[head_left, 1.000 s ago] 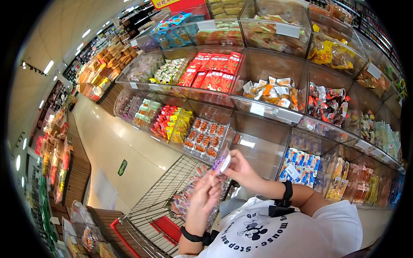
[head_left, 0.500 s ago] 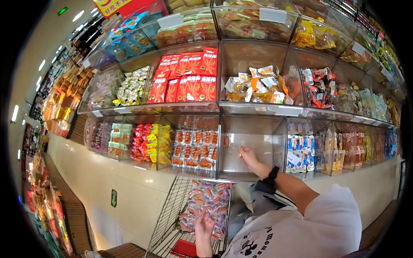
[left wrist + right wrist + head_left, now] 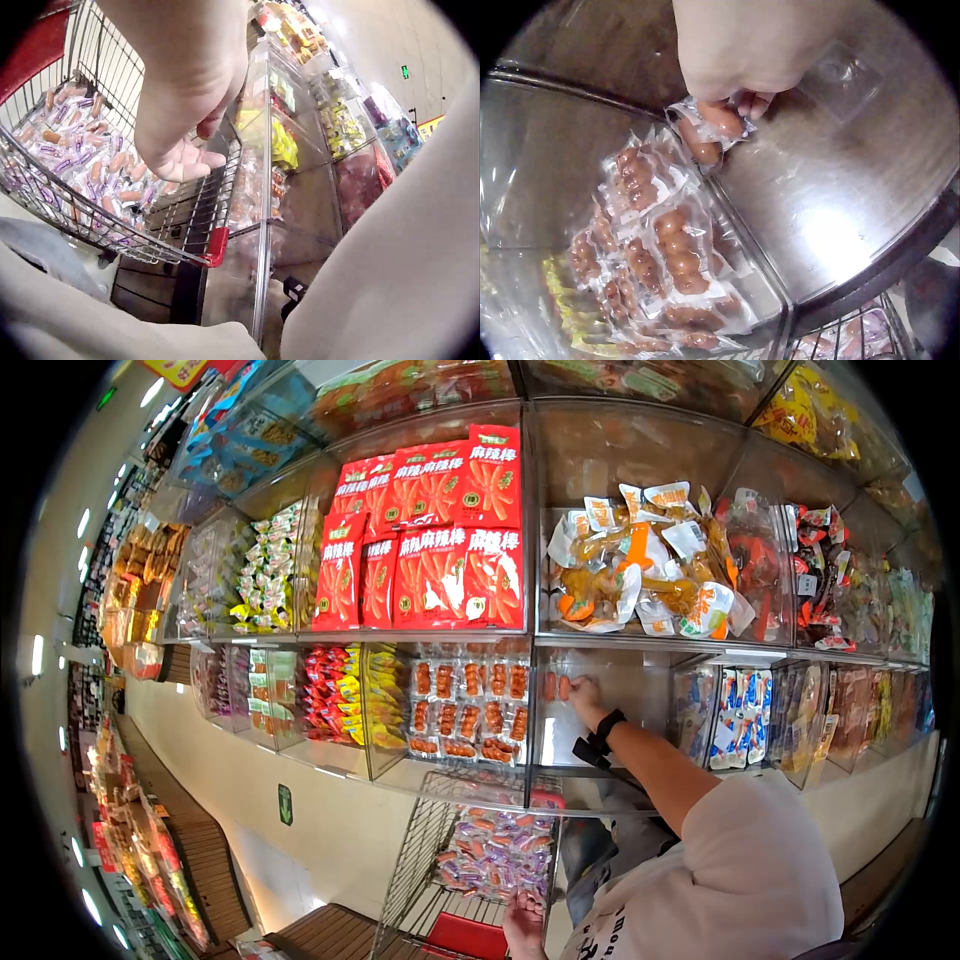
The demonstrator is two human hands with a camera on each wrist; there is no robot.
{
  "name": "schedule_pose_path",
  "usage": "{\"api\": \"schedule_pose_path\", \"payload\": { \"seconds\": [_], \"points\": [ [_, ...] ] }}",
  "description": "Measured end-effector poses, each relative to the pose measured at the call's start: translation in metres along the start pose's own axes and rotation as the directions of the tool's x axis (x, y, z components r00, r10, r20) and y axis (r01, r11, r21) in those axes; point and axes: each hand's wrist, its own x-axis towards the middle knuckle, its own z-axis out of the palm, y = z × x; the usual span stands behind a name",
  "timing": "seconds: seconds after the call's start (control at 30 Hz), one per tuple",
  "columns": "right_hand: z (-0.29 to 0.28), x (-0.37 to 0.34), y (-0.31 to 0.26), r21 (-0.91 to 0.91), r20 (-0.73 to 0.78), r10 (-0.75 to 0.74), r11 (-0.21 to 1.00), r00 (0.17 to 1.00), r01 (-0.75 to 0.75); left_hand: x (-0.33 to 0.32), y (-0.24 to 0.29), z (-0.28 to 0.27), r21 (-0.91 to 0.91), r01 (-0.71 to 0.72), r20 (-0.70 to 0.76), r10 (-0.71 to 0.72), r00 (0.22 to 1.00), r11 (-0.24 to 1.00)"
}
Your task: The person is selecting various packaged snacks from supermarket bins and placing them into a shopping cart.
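My right hand [image 3: 586, 698] reaches into the lower bin [image 3: 640, 685]. In the right wrist view its fingers pinch a clear-wrapped sausage [image 3: 721, 120], and a second wrapped sausage [image 3: 697, 144] lies beside it against the bin divider; the thumb is partly hidden. The left hand [image 3: 524, 926] is low by the shopping cart, empty. From the left wrist camera, that hand [image 3: 180, 112] hangs with relaxed, loosely bent fingers above the cart's front edge. Many wrapped sausages [image 3: 94, 169] fill part of the cart.
Left of the bin is a compartment of packed brown snacks [image 3: 460, 710]; blue-and-white packs [image 3: 742, 715] stand to the right. Red packets [image 3: 430, 575] and orange-white packs [image 3: 650, 575] fill the shelf above. The cart's wire side [image 3: 405, 870] stands below the shelf edge.
The hands were together at a wrapped item, then parted. My right hand went into the bin, where two sausages now show near the left divider. The left dropped toward the cart. The view moved closer to the shelves.
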Motion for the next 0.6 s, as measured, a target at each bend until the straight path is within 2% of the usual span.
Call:
{"api": "schedule_pose_path", "payload": {
  "seconds": [0.07, 0.17, 0.2, 0.27, 0.37, 0.43, 0.5, 0.6],
  "points": [
    [-0.005, 0.003, 0.003, -0.009, 0.099, 0.077, 0.997, 0.992, -0.077, 0.003, 0.002, 0.004, 0.105, -0.056, 0.041, 0.052, 0.998, 0.993],
    [-0.004, 0.008, 0.007, -0.055, 0.032, 0.079, 0.995, 0.996, -0.077, -0.004, 0.011, 0.01, 0.356, -0.104, 0.074, 0.083, 0.994, 0.929],
    [-0.008, 0.008, 0.007, -0.017, 0.061, 0.097, 0.995, 0.993, -0.096, -0.009, 0.015, 0.011, 0.449, -0.116, 0.082, 0.088, 0.993, 0.886],
    [-0.022, 0.003, 0.005, 0.056, 0.119, 0.121, 0.99, 0.985, -0.129, -0.026, 0.018, 0.003, 0.687, -0.055, -0.021, 0.095, 0.995, 0.725],
    [-0.042, -0.009, -0.01, 0.098, 0.231, 0.021, 0.994, 0.973, -0.044, -0.051, 0.019, -0.004, 0.883, -0.051, 0.016, 0.079, 0.997, 0.467],
    [-0.052, -0.024, -0.022, 0.267, 0.33, -0.141, 0.962, 0.933, 0.051, -0.067, 0.02, -0.005, 0.949, -0.095, 0.077, 0.07, 0.995, 0.299],
    [-0.064, -0.047, -0.036, 0.446, 0.438, -0.298, 0.891, 0.848, 0.083, -0.084, 0.019, -0.008, 0.971, -0.161, 0.152, 0.065, 0.986, 0.179],
    [-0.113, -0.098, -0.089, 0.405, 0.576, -0.41, 0.895, 0.707, 0.19, -0.105, 0.019, -0.006, 0.955, -0.296, 0.295, 0.067, 0.953, 0.008]
  ]
}}
